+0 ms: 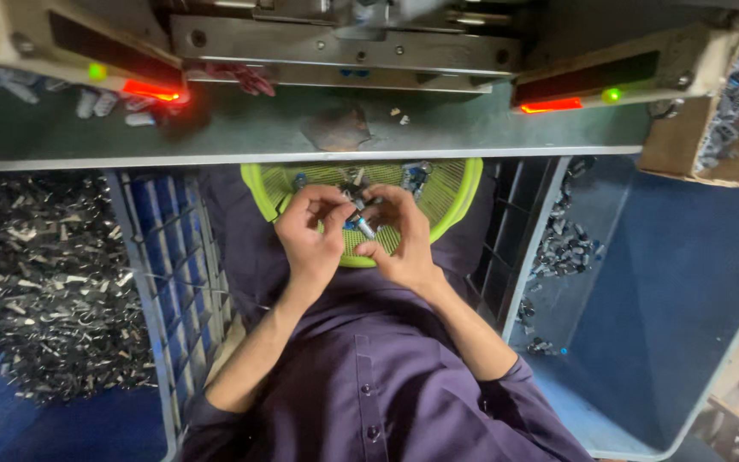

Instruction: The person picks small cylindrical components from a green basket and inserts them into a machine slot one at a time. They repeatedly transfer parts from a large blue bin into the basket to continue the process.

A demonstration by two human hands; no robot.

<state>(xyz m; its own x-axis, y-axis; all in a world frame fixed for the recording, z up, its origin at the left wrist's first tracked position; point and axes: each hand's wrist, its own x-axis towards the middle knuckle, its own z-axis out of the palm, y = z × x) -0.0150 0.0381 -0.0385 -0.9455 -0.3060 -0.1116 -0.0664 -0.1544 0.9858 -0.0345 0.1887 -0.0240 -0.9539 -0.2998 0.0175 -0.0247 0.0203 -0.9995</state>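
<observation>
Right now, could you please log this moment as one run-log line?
left hand: holds small part | right hand: pinches small metal part | both over green basket on lap | crates at either side

A dark purple buttoned shirt (369, 385), its sleeves rolled to the elbows.

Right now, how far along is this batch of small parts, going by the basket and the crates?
Done, apparently: a few assembled-looking pieces lie in the blue crate on the right. In hand: the left hand and right hand pinch one small metal part over the green basket on the lap. Left: several parts in the basket, and a large heap of metal pieces in the left crate.
</observation>
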